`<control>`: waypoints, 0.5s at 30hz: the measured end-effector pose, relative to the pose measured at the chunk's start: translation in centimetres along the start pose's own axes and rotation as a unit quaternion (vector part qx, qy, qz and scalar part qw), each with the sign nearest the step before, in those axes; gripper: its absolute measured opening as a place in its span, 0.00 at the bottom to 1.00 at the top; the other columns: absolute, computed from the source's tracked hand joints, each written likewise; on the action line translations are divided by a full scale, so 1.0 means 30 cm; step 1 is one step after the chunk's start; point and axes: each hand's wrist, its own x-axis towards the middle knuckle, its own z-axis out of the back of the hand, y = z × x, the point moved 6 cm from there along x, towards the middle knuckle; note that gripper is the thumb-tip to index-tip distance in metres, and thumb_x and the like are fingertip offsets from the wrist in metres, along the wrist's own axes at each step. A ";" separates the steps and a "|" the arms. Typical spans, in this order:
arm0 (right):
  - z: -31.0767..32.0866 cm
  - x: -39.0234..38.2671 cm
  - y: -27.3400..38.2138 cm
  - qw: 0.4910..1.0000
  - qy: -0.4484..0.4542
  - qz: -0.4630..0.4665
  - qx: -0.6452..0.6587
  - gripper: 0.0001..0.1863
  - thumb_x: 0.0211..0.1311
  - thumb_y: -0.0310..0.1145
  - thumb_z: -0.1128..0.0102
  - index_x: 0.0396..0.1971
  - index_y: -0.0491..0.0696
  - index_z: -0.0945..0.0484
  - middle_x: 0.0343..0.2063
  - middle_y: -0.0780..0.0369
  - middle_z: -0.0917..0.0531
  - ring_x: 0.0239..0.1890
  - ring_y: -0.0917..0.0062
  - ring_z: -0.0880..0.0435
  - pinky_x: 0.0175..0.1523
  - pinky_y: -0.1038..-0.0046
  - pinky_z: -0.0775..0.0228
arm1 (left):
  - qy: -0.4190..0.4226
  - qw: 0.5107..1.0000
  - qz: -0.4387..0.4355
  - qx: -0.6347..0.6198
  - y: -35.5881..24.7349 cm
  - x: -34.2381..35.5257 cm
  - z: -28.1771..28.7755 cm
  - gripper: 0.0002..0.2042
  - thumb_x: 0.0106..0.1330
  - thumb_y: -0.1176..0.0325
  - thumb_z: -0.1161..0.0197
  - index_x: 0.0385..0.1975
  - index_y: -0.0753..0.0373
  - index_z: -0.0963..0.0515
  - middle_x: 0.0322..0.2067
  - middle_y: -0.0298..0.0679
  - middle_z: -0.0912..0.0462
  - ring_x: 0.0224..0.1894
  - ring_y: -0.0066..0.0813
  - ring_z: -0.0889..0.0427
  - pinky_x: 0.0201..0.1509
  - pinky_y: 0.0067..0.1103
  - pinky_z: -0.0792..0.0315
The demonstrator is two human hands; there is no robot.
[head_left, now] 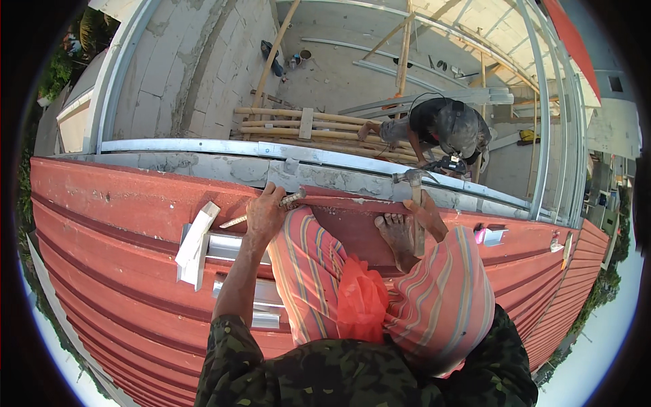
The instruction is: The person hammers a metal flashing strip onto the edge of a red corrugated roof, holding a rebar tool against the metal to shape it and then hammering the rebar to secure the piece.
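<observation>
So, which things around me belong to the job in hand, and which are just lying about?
Likely part of the job:
hammer, in your right hand
rod-like tool, in your left hand
red roofing, under you

Apparently just lying about:
white piece, on your left
silver channel pieces, beside it
bucket, on the floor below

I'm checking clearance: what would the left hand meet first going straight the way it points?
The left hand would probably meet the grey wall top first, before the metal rail; depth is uncertain.
</observation>
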 end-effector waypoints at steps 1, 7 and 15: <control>-0.004 -0.003 0.007 1.000 0.003 0.013 0.012 0.22 0.52 0.34 0.39 0.45 0.39 0.32 0.35 0.59 0.23 0.37 0.75 0.25 0.45 0.70 0.32 | -0.001 1.000 0.000 0.000 -0.007 0.008 0.004 0.12 0.51 0.65 0.32 0.28 0.58 0.30 0.29 0.39 0.28 0.30 0.48 0.23 0.28 0.39 0.31; -0.034 -0.032 0.074 0.990 -0.003 0.009 0.140 0.16 0.53 0.33 0.39 0.39 0.42 0.30 0.29 0.65 0.27 0.33 0.80 0.30 0.41 0.75 0.34 | 0.014 1.000 -0.001 0.003 -0.004 0.015 -0.008 0.09 0.55 0.68 0.36 0.30 0.59 0.30 0.32 0.39 0.28 0.30 0.48 0.22 0.31 0.41 0.29; 0.001 -0.027 -0.006 0.996 -0.037 0.053 0.054 0.15 0.52 0.32 0.38 0.37 0.42 0.30 0.28 0.65 0.27 0.31 0.80 0.30 0.38 0.76 0.35 | 0.005 1.000 -0.025 0.001 -0.026 0.008 -0.001 0.11 0.51 0.68 0.33 0.27 0.60 0.31 0.28 0.40 0.28 0.29 0.49 0.24 0.27 0.39 0.31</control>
